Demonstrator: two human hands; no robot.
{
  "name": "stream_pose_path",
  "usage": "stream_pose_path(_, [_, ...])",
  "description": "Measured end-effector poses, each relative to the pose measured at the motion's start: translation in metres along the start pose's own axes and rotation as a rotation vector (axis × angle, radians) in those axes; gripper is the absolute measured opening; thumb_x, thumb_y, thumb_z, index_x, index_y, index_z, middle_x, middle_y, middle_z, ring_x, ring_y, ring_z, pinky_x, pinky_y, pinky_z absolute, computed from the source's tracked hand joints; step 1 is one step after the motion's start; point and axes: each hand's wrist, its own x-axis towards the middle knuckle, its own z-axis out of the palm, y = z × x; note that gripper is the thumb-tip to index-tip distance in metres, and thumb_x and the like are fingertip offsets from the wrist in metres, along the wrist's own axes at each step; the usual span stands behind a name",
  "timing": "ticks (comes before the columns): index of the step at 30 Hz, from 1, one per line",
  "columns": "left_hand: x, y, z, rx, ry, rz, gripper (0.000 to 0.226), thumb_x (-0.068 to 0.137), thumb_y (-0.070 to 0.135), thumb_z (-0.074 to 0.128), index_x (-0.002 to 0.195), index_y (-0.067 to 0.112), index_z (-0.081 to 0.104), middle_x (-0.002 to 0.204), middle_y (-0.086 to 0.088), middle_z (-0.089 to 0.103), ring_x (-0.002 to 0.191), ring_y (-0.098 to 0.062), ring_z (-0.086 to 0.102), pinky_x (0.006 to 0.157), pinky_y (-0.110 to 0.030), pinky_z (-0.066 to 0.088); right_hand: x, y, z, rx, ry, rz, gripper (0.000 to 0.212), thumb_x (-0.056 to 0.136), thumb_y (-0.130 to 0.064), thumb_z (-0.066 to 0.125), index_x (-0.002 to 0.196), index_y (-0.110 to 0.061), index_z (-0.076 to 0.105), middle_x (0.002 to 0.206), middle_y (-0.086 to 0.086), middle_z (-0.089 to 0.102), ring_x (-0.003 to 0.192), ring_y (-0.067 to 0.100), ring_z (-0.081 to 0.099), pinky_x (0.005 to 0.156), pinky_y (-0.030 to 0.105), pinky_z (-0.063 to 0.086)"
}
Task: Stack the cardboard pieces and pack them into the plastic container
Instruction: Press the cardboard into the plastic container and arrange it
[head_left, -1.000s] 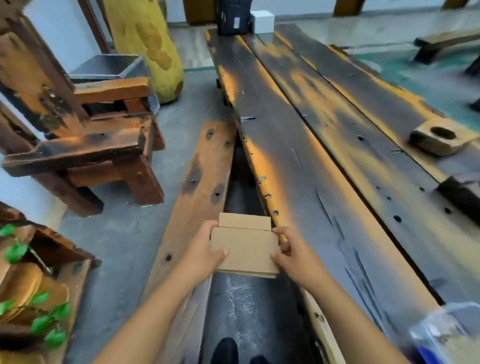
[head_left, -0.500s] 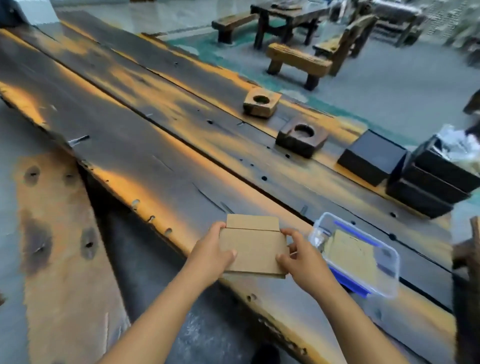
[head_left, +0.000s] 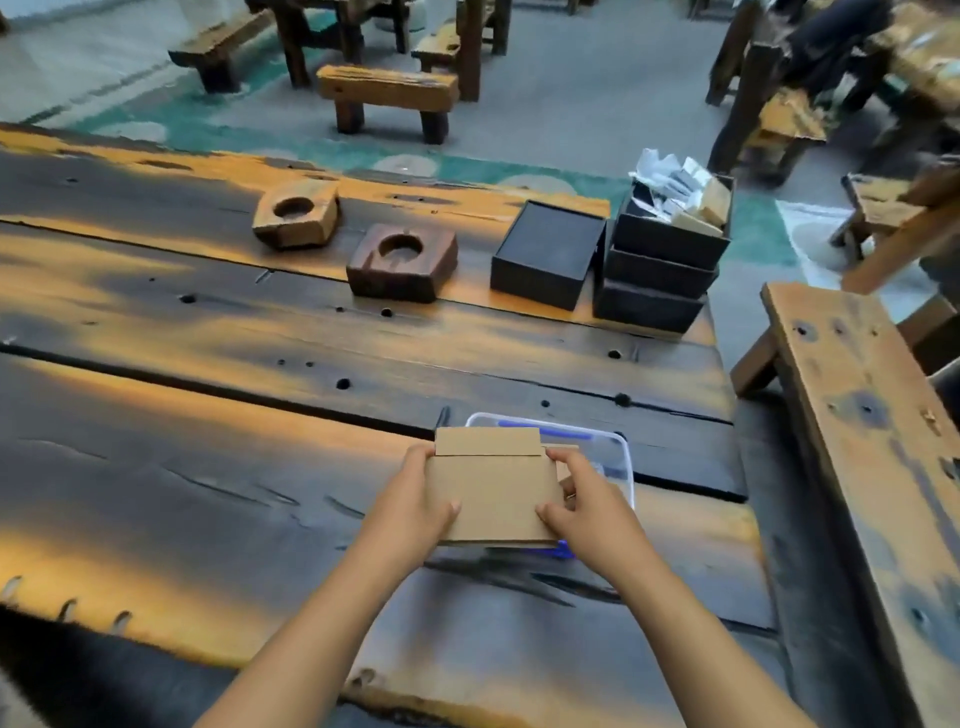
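Between the left hand (head_left: 415, 501) and right hand (head_left: 584, 512), both gripping it, the cardboard stack (head_left: 493, 491) hovers over the plastic container (head_left: 618, 452); packing remains.

Flat brown cardboard pieces (head_left: 493, 493), stacked, sit over the clear, blue-trimmed plastic container (head_left: 621, 457).

Cardboard pieces (head_left: 496, 493): matt brown paperboard, smooth-faced, held between the fingers (head_left: 563, 460) of both hands. Plastic container (head_left: 621, 457), directly behind the fingers: clear, glossy plastic with blue trim. Bench (head_left: 208, 467) beneath the fingers: weathered dark wood, rough, scored and pitted with holes, worn to orange-tan patches. Beyond the fingers: two wooden blocks (head_left: 400, 262), coarse, one pale and one dark brown, each with a round recess; black boxes (head_left: 545, 254), matt finish, material cannot be told.
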Motion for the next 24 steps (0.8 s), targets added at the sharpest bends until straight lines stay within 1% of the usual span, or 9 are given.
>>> stream_pose_path(3, [0.014,0.019,0.019,0.045,-0.051,0.037,0.061,0.086,0.023,0.068,0.139,0.024,0.039,0.137,-0.005,0.055,0.12,-0.025,0.055,0.094,-0.031,0.045,0.012,0.024,-0.016,-0.018,0.031,0.046,0.055,0.083,-0.02,0.063,0.131,-0.04,0.046,0.081,-0.005,0.064,0.077,0.01,0.062,0.069,0.031,0.051])
stream_pose_path(6, [0.024,0.025,0.034,0.095,-0.111,0.049,0.063,0.087,0.024,0.068,0.142,0.021,0.037,0.137,-0.006,0.053,0.122,-0.024,0.054,0.096,-0.031,0.042,0.016,0.043,-0.018,0.014,0.057,0.102,0.056,0.084,-0.023,0.064,0.136,-0.034,0.046,0.078,-0.01,0.059,0.072,0.0,0.057,0.059,0.016,0.041])
stream_pose_path(7, [0.029,0.026,0.038,0.105,-0.13,0.05,0.064,0.087,0.025,0.068,0.143,0.022,0.036,0.138,-0.005,0.052,0.122,-0.024,0.054,0.097,-0.031,0.043,0.017,0.047,-0.017,0.03,0.066,0.125,0.056,0.084,-0.023,0.065,0.136,-0.032,0.047,0.078,-0.011,0.058,0.071,-0.001,0.056,0.058,0.013,0.037])
stream_pose_path(10, [0.048,0.023,0.048,0.154,-0.165,0.078,0.064,0.087,0.026,0.068,0.142,0.022,0.037,0.137,-0.002,0.049,0.122,-0.024,0.053,0.1,-0.039,0.046,0.021,0.054,-0.01,0.029,0.104,0.174,0.046,0.083,-0.021,0.065,0.128,-0.027,0.054,0.073,-0.011,0.056,0.066,0.0,0.053,0.054,0.011,0.033])
stream_pose_path(12, [0.06,0.021,0.054,0.16,-0.173,0.129,0.064,0.085,0.025,0.07,0.142,0.021,0.039,0.137,-0.004,0.049,0.123,-0.022,0.051,0.102,-0.037,0.045,0.022,0.055,-0.008,0.031,0.154,0.204,0.037,0.082,-0.019,0.064,0.118,-0.026,0.058,0.073,-0.014,0.056,0.065,0.0,0.053,0.053,0.011,0.033])
stream_pose_path(16, [0.083,0.013,0.064,0.151,-0.155,0.17,0.065,0.083,0.024,0.071,0.14,0.022,0.039,0.133,-0.003,0.046,0.12,-0.022,0.051,0.098,-0.028,0.039,0.032,0.054,-0.005,0.007,0.165,0.255,0.029,0.083,-0.021,0.061,0.111,-0.028,0.059,0.079,-0.021,0.056,0.072,0.001,0.058,0.057,0.018,0.041])
stream_pose_path(19, [0.094,0.006,0.073,0.148,-0.161,0.148,0.066,0.083,0.025,0.071,0.14,0.021,0.039,0.133,-0.004,0.044,0.119,-0.023,0.051,0.099,-0.031,0.04,0.046,0.051,-0.003,-0.025,0.146,0.293,0.025,0.084,-0.02,0.059,0.109,-0.024,0.06,0.085,-0.012,0.059,0.081,0.015,0.061,0.068,0.03,0.048])
stream_pose_path(22, [0.102,0.003,0.08,0.153,-0.188,0.162,0.062,0.082,0.024,0.069,0.137,0.022,0.04,0.134,-0.002,0.044,0.119,-0.022,0.052,0.093,-0.026,0.038,0.057,0.053,-0.001,-0.045,0.14,0.338,0.018,0.083,-0.021,0.057,0.101,-0.021,0.059,0.09,-0.003,0.064,0.084,0.019,0.06,0.07,0.034,0.049])
stream_pose_path(24, [0.107,0.001,0.084,0.152,-0.2,0.167,0.061,0.082,0.023,0.069,0.136,0.023,0.041,0.133,-0.001,0.044,0.117,-0.021,0.053,0.091,-0.024,0.036,0.06,0.056,0.0,-0.035,0.128,0.356,0.02,0.084,-0.022,0.057,0.104,-0.02,0.06,0.095,-0.001,0.066,0.087,0.022,0.062,0.073,0.035,0.05])
